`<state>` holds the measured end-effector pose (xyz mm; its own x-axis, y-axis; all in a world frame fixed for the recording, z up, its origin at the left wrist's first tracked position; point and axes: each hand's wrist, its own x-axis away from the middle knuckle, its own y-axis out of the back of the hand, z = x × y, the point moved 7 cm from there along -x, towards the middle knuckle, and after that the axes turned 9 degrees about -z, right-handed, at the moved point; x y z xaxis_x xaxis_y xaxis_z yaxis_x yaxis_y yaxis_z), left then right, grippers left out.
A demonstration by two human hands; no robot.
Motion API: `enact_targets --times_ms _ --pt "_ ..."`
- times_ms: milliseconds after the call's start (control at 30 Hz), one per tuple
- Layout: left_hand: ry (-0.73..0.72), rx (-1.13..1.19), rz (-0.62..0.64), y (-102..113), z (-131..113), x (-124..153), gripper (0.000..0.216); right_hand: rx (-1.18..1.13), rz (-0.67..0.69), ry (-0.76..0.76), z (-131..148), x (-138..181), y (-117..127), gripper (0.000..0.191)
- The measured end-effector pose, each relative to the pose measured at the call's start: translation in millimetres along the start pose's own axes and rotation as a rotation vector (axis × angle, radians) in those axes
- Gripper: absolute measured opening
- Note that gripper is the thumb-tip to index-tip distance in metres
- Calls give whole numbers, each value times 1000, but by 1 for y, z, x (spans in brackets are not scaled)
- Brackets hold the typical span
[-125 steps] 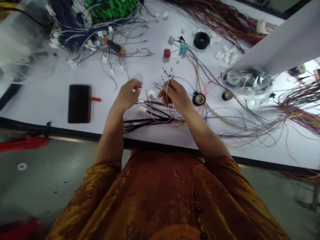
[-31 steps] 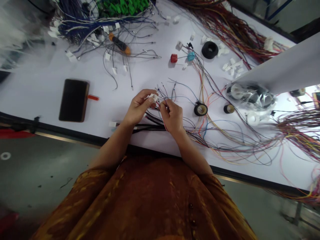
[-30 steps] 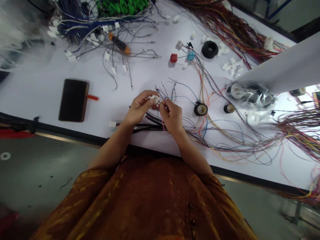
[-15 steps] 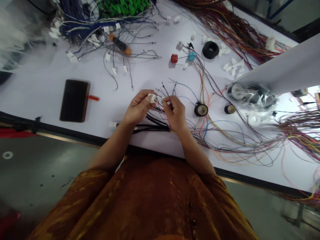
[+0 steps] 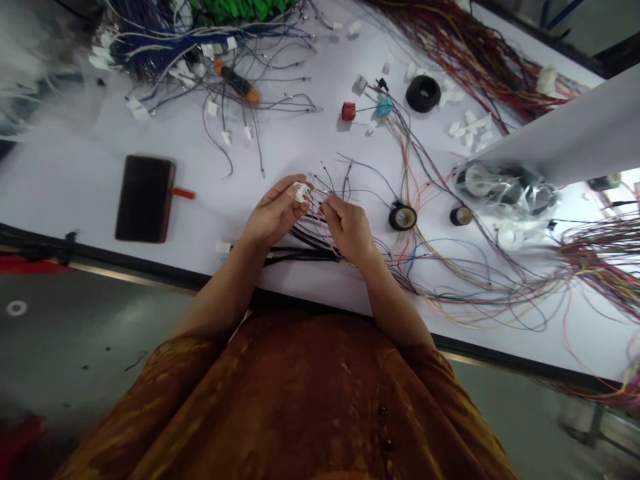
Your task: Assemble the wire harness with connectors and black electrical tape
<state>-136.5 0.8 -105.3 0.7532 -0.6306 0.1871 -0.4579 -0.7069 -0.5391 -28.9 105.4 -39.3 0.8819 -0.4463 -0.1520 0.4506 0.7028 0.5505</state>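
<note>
Between the thumb and fingers of my left hand [image 5: 273, 212] is a white plastic connector [image 5: 302, 193], with thin wires running out of its right side. My right hand [image 5: 347, 225] is pinched closed on a thin wire [image 5: 321, 203] just right of the connector; the wire's tip is too small to make out. Under both hands lies a bundle of black-sleeved wires [image 5: 305, 255] along the table's near side. Loose wire ends [image 5: 327, 175] with small terminals spread just beyond my fingers.
Left lies a phone [image 5: 145, 199] beside an orange-red tool [image 5: 183, 193]. Tape rolls [image 5: 403, 217] and a bagged bundle [image 5: 507, 190] sit to the right. Farther back are an orange-black screwdriver [image 5: 237, 81], a red connector [image 5: 349, 111], a blue connector [image 5: 384, 107] and wire bundles [image 5: 460, 50].
My right hand has shifted slightly, its fingers folding closer around the wire by the connector. My left hand still holds the connector, now turned a little. The whole view has shifted slightly.
</note>
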Motion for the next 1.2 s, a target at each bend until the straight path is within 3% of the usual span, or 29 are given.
enact_targets --times_ms 267,700,900,1100,1200 --pt "-52 -144 19 0 -3 2 34 -32 -4 71 10 0 0 30" --pt "-92 -146 75 -15 -13 10 33 -23 -51 -18 3 4 -5 38" --pt "-117 -172 111 -21 -15 13 30 -177 8 -101 -2 2 -14 38" --pt "-110 -155 67 -15 -14 10 35 -218 -107 -61 0 5 -2 26" --pt "-103 -162 82 -16 -12 11 32 -225 -96 -32 4 6 -3 28"
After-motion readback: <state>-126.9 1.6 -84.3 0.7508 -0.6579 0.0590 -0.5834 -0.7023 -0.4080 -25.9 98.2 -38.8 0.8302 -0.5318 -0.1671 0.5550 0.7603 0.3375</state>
